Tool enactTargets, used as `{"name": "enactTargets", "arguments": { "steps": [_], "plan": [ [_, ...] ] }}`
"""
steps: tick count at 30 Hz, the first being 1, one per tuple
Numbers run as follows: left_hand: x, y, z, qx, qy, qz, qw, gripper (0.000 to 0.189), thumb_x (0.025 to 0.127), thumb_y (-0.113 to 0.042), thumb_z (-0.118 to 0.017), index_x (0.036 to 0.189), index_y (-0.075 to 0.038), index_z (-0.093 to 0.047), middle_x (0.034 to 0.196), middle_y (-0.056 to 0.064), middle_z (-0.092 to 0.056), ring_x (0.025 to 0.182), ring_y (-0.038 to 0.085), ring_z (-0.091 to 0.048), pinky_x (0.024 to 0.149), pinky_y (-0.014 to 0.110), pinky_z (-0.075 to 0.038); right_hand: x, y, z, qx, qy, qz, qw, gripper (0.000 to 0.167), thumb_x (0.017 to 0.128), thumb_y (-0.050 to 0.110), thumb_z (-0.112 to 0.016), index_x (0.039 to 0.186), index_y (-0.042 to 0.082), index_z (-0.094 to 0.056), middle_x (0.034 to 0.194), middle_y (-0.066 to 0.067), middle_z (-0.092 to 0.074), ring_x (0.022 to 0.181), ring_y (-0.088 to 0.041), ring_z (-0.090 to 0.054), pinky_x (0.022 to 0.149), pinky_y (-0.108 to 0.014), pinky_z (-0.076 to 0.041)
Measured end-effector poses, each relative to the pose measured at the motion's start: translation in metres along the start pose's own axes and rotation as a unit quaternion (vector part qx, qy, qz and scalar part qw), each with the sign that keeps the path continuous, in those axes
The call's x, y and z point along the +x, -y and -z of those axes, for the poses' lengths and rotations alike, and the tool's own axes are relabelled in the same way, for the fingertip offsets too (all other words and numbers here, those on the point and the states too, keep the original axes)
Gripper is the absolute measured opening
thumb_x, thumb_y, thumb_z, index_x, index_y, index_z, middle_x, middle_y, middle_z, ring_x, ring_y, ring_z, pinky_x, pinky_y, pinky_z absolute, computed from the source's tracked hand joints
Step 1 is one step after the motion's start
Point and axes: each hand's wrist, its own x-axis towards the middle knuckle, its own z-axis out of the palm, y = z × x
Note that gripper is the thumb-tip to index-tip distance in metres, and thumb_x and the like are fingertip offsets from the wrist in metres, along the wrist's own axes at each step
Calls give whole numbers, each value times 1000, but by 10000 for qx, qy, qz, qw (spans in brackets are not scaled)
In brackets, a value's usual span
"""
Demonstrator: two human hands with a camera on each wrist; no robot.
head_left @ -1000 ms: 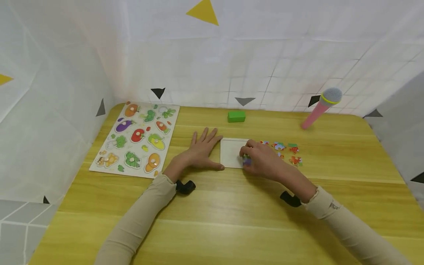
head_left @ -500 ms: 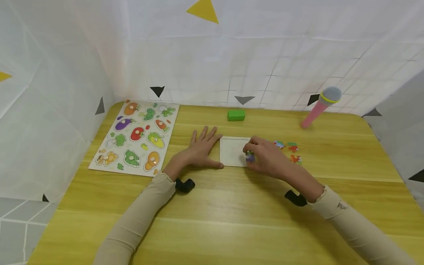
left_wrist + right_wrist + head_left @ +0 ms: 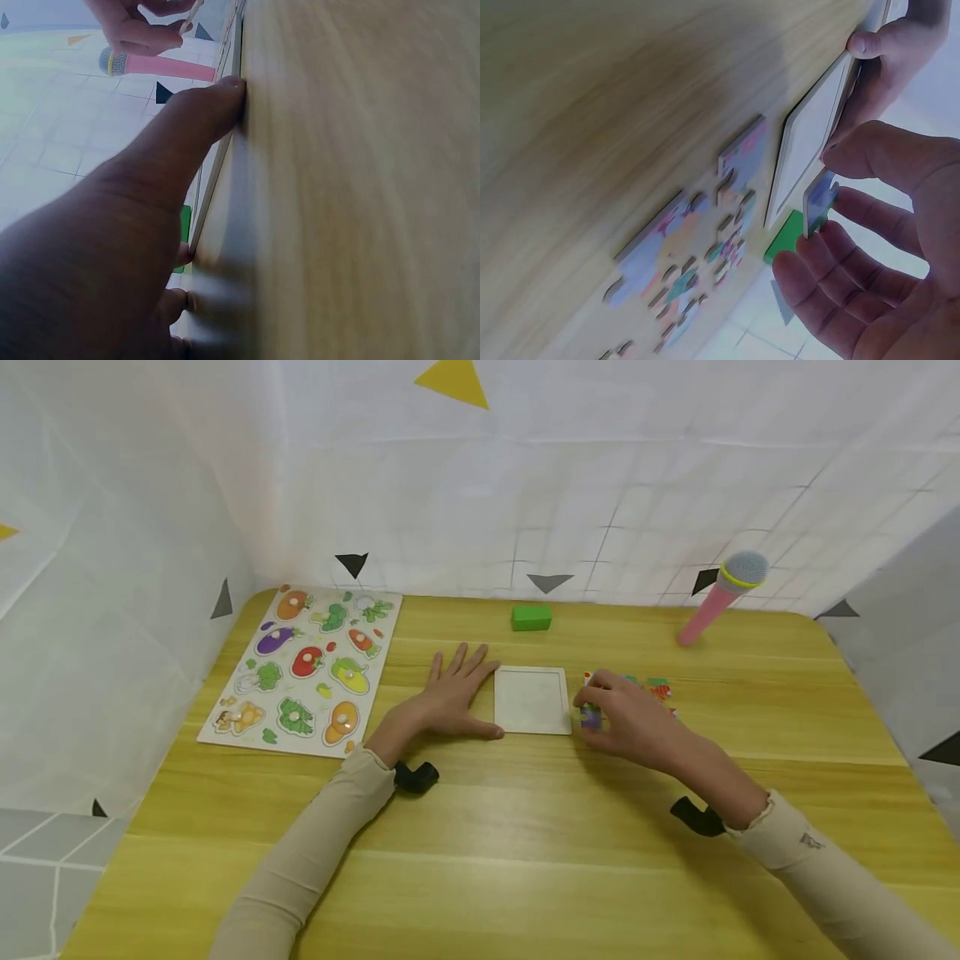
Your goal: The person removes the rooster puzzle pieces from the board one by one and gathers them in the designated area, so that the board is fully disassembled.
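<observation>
My left hand lies spread on the table, its thumb and index fingertip at the left edge of a small white puzzle tray. The tray's inside is bare. Just right of the tray, my right hand pinches a purple and green jigsaw piece between thumb and fingers. In the right wrist view that piece is tilted and raised over the table. Several loose jigsaw pieces with colourful prints lie beside the tray, partly hidden under the right hand in the head view.
A vegetable peg puzzle board lies at the left of the wooden table. Behind the tray sits a green block. A pink toy microphone is at the back right, before a white patterned curtain.
My right hand has moved right, from over the tray to beyond its right edge, with the jigsaw piece still pinched. The tray's full surface now shows. The left hand has stayed in place.
</observation>
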Motion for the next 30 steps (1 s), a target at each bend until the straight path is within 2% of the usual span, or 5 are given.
{"name": "enactTargets", "arguments": {
  "steps": [7, 14, 24, 30],
  "plan": [
    [-1, 0, 1, 24, 0, 29, 10000, 111, 80, -71, -68, 162, -17, -15, 168, 7, 5, 151, 32, 14, 114, 58, 14, -10, -5, 4, 8, -11, -7, 10000, 28, 76, 13, -84, 99, 8, -70, 100, -3, -57, 77, -18, -54, 68, -35, -48],
    [1, 2, -1, 5, 17, 42, 10000, 112, 79, -72, -68, 162, -18, -15, 168, 6, 6, 151, 30, 16, 114, 57, 15, -22, -10, 7, -83, -159, 18, 9998, 36, 74, 21, -91, 101, 5, -73, 96, -2, -58, 77, -17, -55, 66, -36, -48],
    [0, 2, 0, 7, 22, 36, 10000, 112, 79, -72, -68, 162, -18, -15, 168, 6, 6, 151, 31, 15, 114, 57, 15, -41, -16, 16, -317, -282, -12, 9991, 29, 73, 9, -85, 99, 5, -73, 95, -4, -59, 73, -18, -56, 62, -35, -48],
    [1, 1, 0, -31, 38, 48, 10000, 112, 80, -72, -68, 162, -18, -15, 168, 6, 6, 151, 31, 16, 114, 58, 16, -49, -19, 18, -282, -318, -83, 9991, 28, 72, 8, -86, 97, 5, -73, 97, -4, -60, 80, -21, -59, 66, -38, -50]
  ]
}}
